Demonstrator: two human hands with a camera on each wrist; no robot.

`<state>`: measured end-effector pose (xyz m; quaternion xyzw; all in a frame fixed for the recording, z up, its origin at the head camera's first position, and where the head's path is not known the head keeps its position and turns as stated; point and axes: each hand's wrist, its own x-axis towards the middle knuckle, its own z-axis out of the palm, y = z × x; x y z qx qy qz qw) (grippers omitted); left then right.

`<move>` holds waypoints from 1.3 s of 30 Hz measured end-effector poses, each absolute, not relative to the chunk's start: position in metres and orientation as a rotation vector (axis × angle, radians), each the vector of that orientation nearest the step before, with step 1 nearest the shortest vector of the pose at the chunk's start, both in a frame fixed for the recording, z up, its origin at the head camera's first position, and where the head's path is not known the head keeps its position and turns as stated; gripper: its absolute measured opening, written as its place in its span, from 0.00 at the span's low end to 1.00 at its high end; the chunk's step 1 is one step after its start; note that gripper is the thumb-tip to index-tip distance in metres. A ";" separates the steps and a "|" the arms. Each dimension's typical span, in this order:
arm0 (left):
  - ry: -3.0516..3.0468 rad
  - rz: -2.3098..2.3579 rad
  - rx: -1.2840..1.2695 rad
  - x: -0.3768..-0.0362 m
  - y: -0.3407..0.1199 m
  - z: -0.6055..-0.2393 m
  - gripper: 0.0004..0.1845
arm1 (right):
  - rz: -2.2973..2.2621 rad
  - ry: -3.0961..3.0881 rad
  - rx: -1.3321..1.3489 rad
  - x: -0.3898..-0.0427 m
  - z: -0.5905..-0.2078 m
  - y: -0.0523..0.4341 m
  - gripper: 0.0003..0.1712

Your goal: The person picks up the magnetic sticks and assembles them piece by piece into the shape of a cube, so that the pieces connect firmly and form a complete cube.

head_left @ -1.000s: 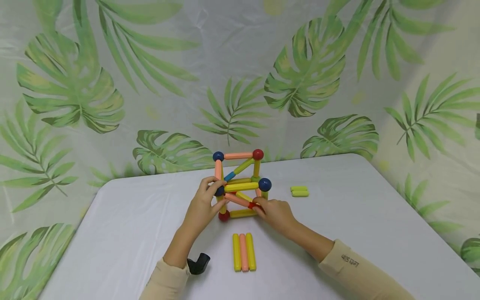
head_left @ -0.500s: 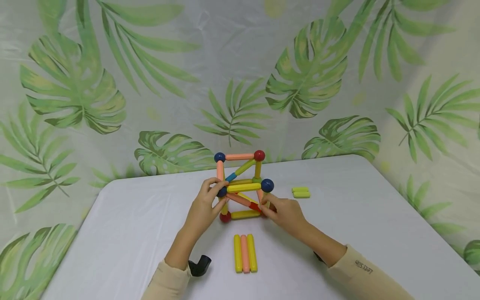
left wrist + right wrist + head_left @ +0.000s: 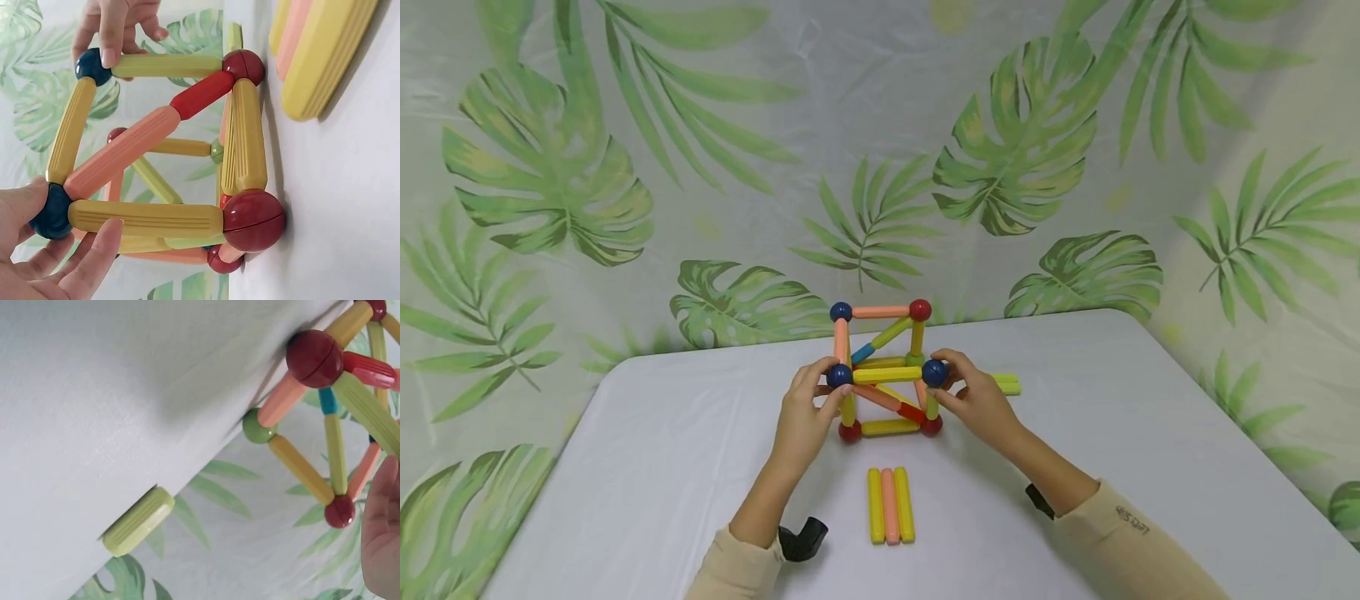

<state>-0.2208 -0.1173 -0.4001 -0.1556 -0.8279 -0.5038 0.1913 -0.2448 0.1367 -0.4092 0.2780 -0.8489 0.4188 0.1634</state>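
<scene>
A cube frame point(image 3: 886, 373) of yellow, orange and red rods joined by blue, red and green balls stands on the white table point(image 3: 662, 467). My left hand point(image 3: 829, 382) pinches the front upper left blue ball point(image 3: 838, 375); the left wrist view shows thumb and fingers of my left hand point(image 3: 59, 250) curled round this ball point(image 3: 53, 212). My right hand point(image 3: 947, 379) pinches the front upper right blue ball point(image 3: 934, 372), also seen as a blue ball point(image 3: 94, 65) in the left wrist view. A diagonal orange-and-red rod point(image 3: 891, 403) crosses the front face.
Three loose rods point(image 3: 890, 504), yellow, orange and yellow, lie side by side in front of the frame. Light green rods point(image 3: 1007, 384) lie behind my right hand, with one light green rod point(image 3: 139, 520) showing in the right wrist view. A leaf-print curtain point(image 3: 625, 167) closes the back.
My right hand rose from the lower right red corner to the upper right blue ball. My left hand stayed at the upper left blue ball. The frame stands where it was.
</scene>
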 end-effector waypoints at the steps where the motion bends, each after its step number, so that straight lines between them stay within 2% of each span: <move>1: -2.328 -1.435 -0.432 -0.222 -0.118 -0.399 0.20 | 1.190 -2.411 0.793 -0.244 -0.409 0.136 0.27; 15: -2.431 -1.675 -0.445 -0.265 -0.143 -0.392 0.22 | 1.162 -2.361 0.728 -0.235 -0.406 0.104 0.26; 22: -2.500 -1.650 -0.424 -0.274 -0.145 -0.388 0.22 | 1.075 -2.354 0.714 -0.233 -0.404 0.096 0.28; 29: -2.404 -1.107 -0.477 -0.264 -0.132 -0.389 0.20 | 0.868 -2.344 0.776 -0.234 -0.406 0.099 0.30; 34: -2.216 -0.817 -0.656 -0.243 -0.100 -0.383 0.18 | 0.856 -2.352 0.876 -0.240 -0.402 0.107 0.32; 39: -2.366 -0.824 -0.853 -0.230 -0.071 -0.384 0.21 | 1.048 -2.299 0.824 -0.261 -0.393 0.129 0.23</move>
